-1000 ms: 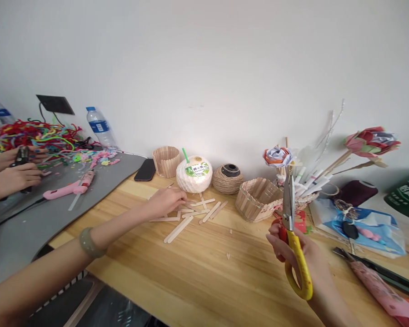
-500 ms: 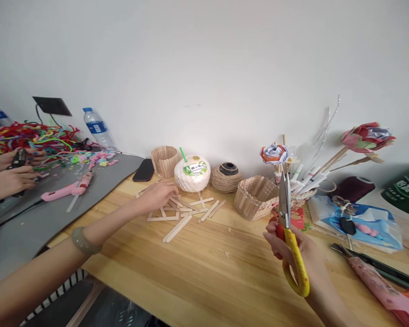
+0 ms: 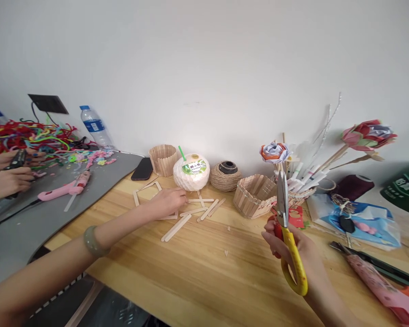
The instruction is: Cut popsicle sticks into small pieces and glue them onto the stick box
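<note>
Left hand (image 3: 168,202): stretched over the desk (image 3: 197,268), fingers curled down on the loose sticks (image 3: 191,212) in front of the coconut (image 3: 191,171); whether its grip has closed on one cannot be told. Right hand (image 3: 295,254): grip clenched round the yellow handles of the scissors (image 3: 288,231), blades shut and upright, held above the desk near the stick basket (image 3: 255,196). A stick frame (image 3: 145,193) lies just left of the left hand. Far left: another person's hands (image 3: 7,175), pink glue gun (image 3: 63,190).
</note>
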Demonstrator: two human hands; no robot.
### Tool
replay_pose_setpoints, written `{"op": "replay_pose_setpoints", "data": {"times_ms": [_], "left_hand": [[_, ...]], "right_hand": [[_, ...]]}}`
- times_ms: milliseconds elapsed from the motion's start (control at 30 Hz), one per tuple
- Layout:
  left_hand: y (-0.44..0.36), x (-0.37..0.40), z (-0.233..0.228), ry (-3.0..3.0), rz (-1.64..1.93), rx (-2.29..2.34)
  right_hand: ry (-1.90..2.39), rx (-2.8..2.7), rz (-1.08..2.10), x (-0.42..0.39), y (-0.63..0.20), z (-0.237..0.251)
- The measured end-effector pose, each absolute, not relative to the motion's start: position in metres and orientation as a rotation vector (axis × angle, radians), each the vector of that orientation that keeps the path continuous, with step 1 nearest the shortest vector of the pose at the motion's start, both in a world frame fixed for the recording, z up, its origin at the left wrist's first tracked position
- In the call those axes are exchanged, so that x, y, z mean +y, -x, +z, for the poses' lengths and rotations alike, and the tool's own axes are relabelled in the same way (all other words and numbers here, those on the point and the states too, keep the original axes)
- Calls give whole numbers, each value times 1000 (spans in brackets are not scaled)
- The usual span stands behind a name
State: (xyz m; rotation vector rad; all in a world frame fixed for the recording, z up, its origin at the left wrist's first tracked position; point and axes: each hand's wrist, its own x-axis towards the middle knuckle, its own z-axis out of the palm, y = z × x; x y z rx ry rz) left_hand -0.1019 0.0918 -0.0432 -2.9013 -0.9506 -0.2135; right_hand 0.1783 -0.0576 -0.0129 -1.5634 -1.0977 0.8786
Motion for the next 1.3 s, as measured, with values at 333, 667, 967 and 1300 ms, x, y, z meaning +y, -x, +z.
{"op": "replay_pose_setpoints", "data": {"times_ms": [333, 667, 967, 1300], "left_hand": [[87, 82, -35, 2819, -162, -1081], [53, 67, -47, 2851, -176, -1216], [67, 76, -40, 2842, -132, -1183], [76, 73, -31, 2685, -189, -1300]], "right_hand": [[1529, -1043, 921, -57, -179, -16], [1528, -1120, 883, -59, -183, -22], [1555, -1165, 846, -61, -180, -16], [1529, -1142, 854, -61, -178, -14]]}}
